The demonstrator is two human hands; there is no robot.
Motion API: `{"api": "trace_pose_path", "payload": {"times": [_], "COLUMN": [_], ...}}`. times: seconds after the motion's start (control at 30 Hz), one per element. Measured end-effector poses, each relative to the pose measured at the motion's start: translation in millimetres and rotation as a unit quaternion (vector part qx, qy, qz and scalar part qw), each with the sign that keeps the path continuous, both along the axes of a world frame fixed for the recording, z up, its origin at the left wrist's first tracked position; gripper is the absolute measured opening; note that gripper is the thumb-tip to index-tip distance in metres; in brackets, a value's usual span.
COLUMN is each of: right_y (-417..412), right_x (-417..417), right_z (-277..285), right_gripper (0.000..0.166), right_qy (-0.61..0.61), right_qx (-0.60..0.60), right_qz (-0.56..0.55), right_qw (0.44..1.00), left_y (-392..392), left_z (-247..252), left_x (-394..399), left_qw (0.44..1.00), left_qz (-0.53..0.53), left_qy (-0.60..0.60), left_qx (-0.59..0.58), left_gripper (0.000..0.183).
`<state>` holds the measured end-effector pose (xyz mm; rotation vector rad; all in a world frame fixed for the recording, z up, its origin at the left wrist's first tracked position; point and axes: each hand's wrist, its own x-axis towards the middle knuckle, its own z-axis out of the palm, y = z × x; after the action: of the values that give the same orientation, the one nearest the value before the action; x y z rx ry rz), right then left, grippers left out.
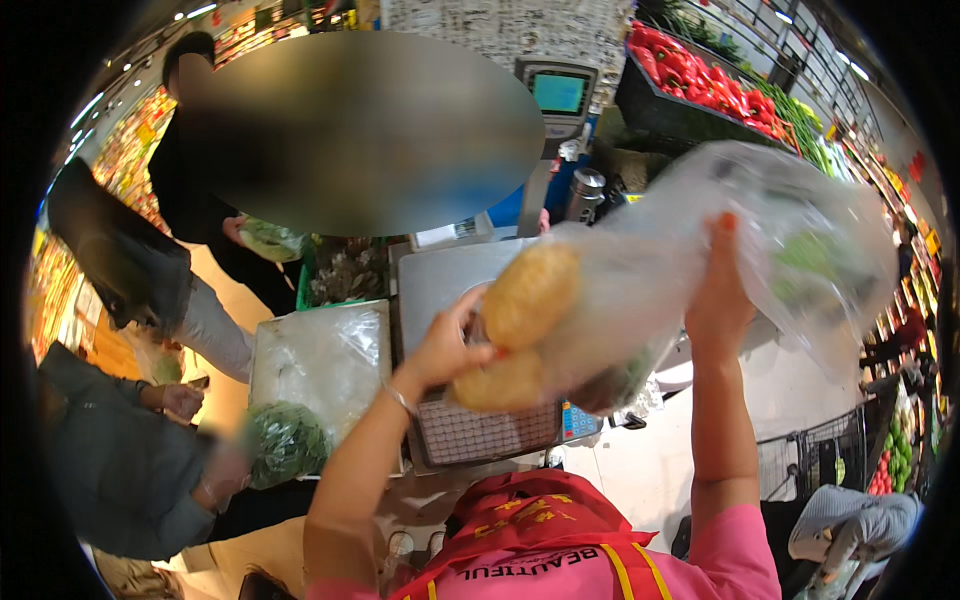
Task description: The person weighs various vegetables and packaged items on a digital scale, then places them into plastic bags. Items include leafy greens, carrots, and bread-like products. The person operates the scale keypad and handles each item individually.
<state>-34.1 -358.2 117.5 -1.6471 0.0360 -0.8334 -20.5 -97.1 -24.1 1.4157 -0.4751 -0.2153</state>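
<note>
My left hand (442,349) is closed around one end of a clear plastic bag (622,285) that holds yellow-brown potatoes (532,296). This bundle is lifted above a weighing scale with a steel platter (442,270). My right hand (720,300), raised at the right, grips gathered clear plastic. Something leafy green (810,262) shows through the plastic beyond that hand. Blur hides whether both hands hold one bag or several. A dark, greenish bagged item (619,379) hangs below the plastic, next to the scale's blue keypad (579,420).
Left of the scale, a white foam-like slab (319,367) bears bagged leafy greens (289,442), near a person's hand (225,472). Another person holds a wrapped cabbage-like vegetable (270,238). A display screen (559,94), red peppers (697,79) and a shopping cart (817,450) stand around.
</note>
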Motion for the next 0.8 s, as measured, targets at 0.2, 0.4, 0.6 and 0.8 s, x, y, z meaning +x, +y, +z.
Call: {"api": "trace_pose_path", "payload": {"times": [0.2,0.4,0.6,0.8], "right_y": [49.7,28.7,27.6,52.7], "right_x": [60.8,77.1,47.5,7.4], "right_z": [6.7,10.6,59.9,80.3], "right_gripper": [0.03,0.02,0.028,0.027], "right_qy": [-0.1,-0.094,-0.055,0.003], "right_qx": [-0.321,-0.133,0.08,0.052], "right_qz": [0.129,0.23,0.205,0.289], "right_qw": [0.933,0.959,0.974,0.956], "left_y": [50.3,59.6,61.9,-46.1], "left_z": [0.3,-65.7,-21.6,106.7], "left_x": [58.2,85.3,66.7,-31.2], "left_qw": [0.985,0.942,0.826,0.967], "left_qz": [0.027,0.138,0.245,0.091], "left_qy": [0.05,0.004,-0.107,-0.224], "left_qx": [0.16,0.305,0.496,0.082], "left_gripper": [0.07,0.072,0.072,0.097]}}
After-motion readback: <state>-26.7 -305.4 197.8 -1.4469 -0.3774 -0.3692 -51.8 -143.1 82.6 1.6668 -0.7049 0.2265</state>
